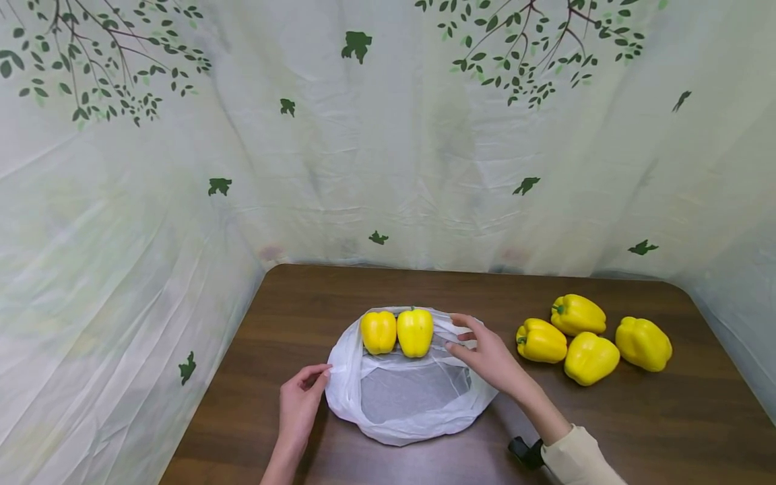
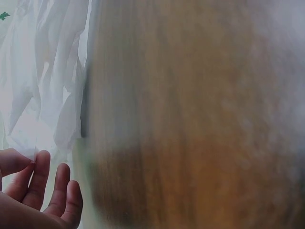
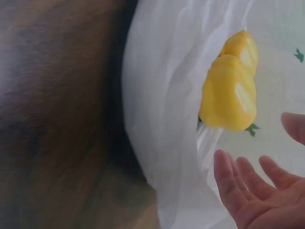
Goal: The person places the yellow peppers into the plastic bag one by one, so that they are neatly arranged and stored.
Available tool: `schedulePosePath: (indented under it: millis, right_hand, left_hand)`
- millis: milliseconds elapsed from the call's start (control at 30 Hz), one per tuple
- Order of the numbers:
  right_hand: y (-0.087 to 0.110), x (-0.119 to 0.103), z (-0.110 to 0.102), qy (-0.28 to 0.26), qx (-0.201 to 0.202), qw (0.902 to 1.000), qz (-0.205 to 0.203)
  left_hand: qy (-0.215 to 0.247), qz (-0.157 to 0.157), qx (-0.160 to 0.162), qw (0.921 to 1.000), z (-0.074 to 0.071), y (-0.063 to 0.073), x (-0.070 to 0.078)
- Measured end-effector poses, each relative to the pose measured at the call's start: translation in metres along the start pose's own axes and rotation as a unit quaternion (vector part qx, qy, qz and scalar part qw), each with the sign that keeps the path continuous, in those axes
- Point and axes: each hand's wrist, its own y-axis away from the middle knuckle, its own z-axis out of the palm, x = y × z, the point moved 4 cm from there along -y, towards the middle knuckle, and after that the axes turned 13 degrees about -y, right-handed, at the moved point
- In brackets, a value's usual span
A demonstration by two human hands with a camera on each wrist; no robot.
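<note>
- The left hand [image 1: 298,404] pinches the left edge of a white plastic bag [image 1: 418,431] between thumb and fingertips.
- The right hand [image 1: 488,357] is spread wide with nothing in its grasp, held at the far right edge of the bag, thumb and fingers apart.
- The bag lies on the brown worktop [image 1: 224,424], its mouth wide and facing up, its rim crumpled in a rough ring.
- Two yellow peppers sit side by side at the far side of the bag, within the rim: a left pepper [image 1: 378,332] and a right pepper [image 1: 415,333], the latter nearer the right hand.
- Four loose peppers [image 1: 591,358] are grouped on the worktop, right of the bag and well apart from it; three cluster closely, with one at the far right.
- A pale sleeve [image 1: 578,458] covers the right forearm, a black device [image 1: 525,453] beside its cuff.
- Behind the worktop hangs a pale curtain [image 1: 412,155] printed with green leaves.
</note>
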Motion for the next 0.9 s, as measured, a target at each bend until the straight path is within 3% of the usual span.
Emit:
schedulePosePath:
  millis: [333, 900]
  right_hand:
    - [0.023, 0.009, -0.012, -0.016, 0.020, 0.9996, -0.014]
    - [0.057, 0.023, -0.042, -0.028, 0.099, 0.9894, -0.103]
  left_hand:
    - [0.008, 0.003, -0.002, 1.0000, 0.000, -0.001, -0.002]
    - [0.008, 0.006, 0.000, 0.9999, 0.001, 0.000, -0.001]
